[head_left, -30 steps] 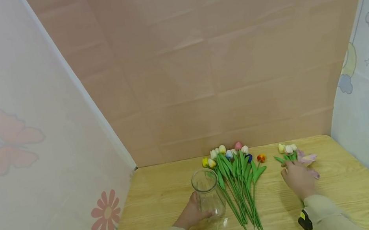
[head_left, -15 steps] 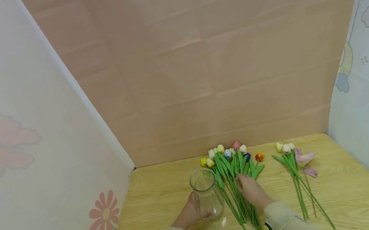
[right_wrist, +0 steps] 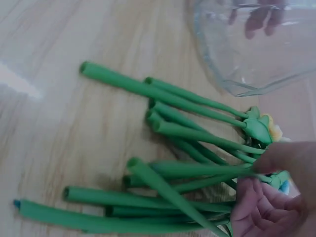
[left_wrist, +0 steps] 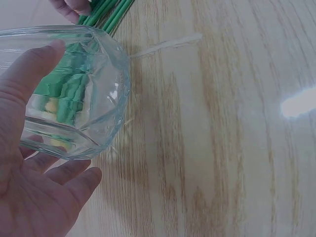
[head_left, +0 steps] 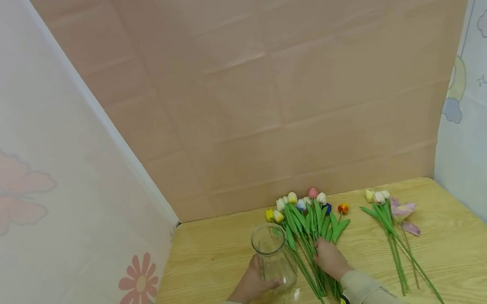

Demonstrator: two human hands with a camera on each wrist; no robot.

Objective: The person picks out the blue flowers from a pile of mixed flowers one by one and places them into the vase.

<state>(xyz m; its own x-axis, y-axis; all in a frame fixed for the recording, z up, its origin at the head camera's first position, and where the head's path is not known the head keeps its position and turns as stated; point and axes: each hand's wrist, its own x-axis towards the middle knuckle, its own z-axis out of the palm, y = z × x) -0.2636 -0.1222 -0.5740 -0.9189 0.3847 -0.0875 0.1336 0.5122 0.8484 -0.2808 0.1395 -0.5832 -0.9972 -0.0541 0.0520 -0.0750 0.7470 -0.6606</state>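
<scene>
Your left hand (head_left: 250,282) holds the vase (head_left: 279,267) low on its wide body, thumb along one side and fingers curved round the other, in a loose grip. The vase stands near the middle of the table (head_left: 220,250), its mouth facing up; you cannot tell whether its base bears fully on the wood. It looks like clear glass, so expect it to be rigid, fairly heavy, slippery and breakable. The wide lower body is a sound place to steady it; the rim is likely the part to spare from knocks.

Your right hand (head_left: 332,259) is closed to a pinch, thumb and finger meeting on a green stem (right_wrist: 197,169) among the tulips (head_left: 298,221); whether more than one is caught, you cannot tell. The tulips lie just right of the vase, heads far, stem ends near. They look artificial, so they are probably light, the stems springy, the leaves soft and apt to snag on each other. Taking one by the bare stem, below the leaves, should keep it from dragging its neighbours.

Farther right lie a smaller bunch (head_left: 383,218) and a lilac flower (head_left: 402,210).
</scene>
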